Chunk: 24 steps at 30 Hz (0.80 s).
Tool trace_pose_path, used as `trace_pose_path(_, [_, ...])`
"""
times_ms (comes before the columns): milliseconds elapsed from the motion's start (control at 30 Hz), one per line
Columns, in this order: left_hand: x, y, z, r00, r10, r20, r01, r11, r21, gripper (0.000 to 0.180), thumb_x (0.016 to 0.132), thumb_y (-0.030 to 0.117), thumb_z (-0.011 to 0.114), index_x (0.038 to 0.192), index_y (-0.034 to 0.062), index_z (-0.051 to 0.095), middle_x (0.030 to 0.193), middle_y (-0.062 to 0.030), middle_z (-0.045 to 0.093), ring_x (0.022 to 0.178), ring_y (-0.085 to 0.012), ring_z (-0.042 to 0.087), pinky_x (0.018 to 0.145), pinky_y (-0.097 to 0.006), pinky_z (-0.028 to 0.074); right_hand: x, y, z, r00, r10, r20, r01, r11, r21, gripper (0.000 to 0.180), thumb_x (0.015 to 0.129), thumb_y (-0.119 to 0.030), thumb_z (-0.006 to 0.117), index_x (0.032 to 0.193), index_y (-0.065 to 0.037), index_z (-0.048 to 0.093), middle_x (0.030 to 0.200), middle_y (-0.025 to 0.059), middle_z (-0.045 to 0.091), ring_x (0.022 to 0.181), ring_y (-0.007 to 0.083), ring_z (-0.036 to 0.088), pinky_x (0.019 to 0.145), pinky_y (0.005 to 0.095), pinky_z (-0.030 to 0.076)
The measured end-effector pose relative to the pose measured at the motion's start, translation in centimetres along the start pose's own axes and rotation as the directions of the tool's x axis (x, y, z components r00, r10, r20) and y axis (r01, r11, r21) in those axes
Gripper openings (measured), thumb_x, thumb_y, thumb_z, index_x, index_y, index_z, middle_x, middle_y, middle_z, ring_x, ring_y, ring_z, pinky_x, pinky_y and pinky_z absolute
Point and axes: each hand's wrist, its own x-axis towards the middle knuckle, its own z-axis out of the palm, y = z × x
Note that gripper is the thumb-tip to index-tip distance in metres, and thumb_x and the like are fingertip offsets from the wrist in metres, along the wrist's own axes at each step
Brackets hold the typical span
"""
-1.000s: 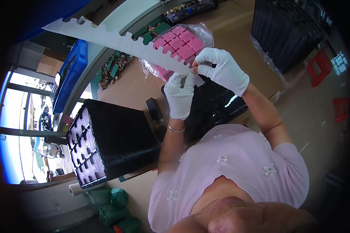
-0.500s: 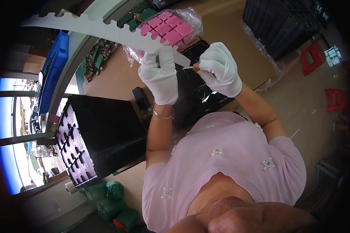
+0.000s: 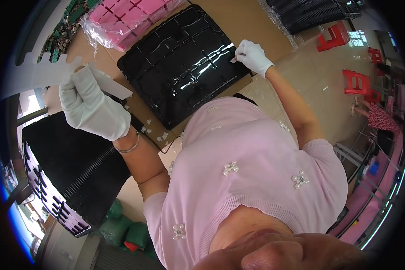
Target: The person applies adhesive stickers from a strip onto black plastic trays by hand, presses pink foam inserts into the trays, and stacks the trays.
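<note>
Two gloved hands at a black moulded tray (image 3: 180, 63).
Left hand (image 3: 92, 108) clamps a white notched strip (image 3: 40, 74) off the tray's left edge; right hand (image 3: 253, 56) pinches what looks like a small white piece at its right rim.

Single head-worn fisheye view, looking steeply down past the wearer's pink knitted top (image 3: 256, 180) onto the near brown cardboard-covered worktable (image 3: 238, 18).

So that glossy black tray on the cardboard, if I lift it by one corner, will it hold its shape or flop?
The black tray looks thin and glossy, so it probably flexes and sags when lifted by a corner. Its moulded pockets likely add some stiffness. It seems light for its size, and the shiny surface may slip under the gloved right hand pinching its edge.
</note>
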Motion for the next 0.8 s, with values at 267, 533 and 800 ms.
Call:
trace_pose_path(267, [-0.2,-0.3,0.0,0.999,-0.02,0.047,0.019,0.999,0.031,0.016,0.093,0.011,0.058,0.092,-0.0041,0.064,0.075,-0.0072,0.063,0.067,-0.0128,0.059,0.061,-0.025,0.05,0.5,0.1,0.7,0.996,-0.022,0.09,0.035,0.989,-0.146,0.012,0.078,-0.018,0.061,0.081,-0.012,0.071,0.092,0.0056,0.06,0.091,0.0265,0.059,0.08,0.0385,0.047])
trace_pose_path(533, [-0.2,0.0,0.9,1.0,0.01,-0.01,-0.01,1.0,0.013,0.016,0.092,0.011,0.059,0.091,-0.0044,0.064,0.075,-0.008,0.063,0.065,-0.0133,0.059,0.058,-0.024,0.049,1.3,-0.9,1.6,0.979,-0.166,0.117,0.2,0.884,-0.423,0.009,0.078,-0.019,0.064,0.076,-0.012,0.069,0.087,0.0046,0.059,0.09,0.0231,0.057,0.077,0.0382,0.043])
trace_pose_path(800, [-0.3,-0.4,0.2,1.0,-0.002,0.015,0.002,1.0,0.005,0.016,0.092,0.009,0.058,0.094,-0.0053,0.063,0.075,-0.0083,0.063,0.063,-0.0126,0.058,0.058,-0.024,0.048,1.2,-1.1,2.7,0.972,-0.205,0.112,0.232,0.801,-0.552,0.006,0.075,-0.019,0.066,0.074,-0.013,0.068,0.084,0.0028,0.06,0.09,0.0198,0.056,0.074,0.037,0.04])
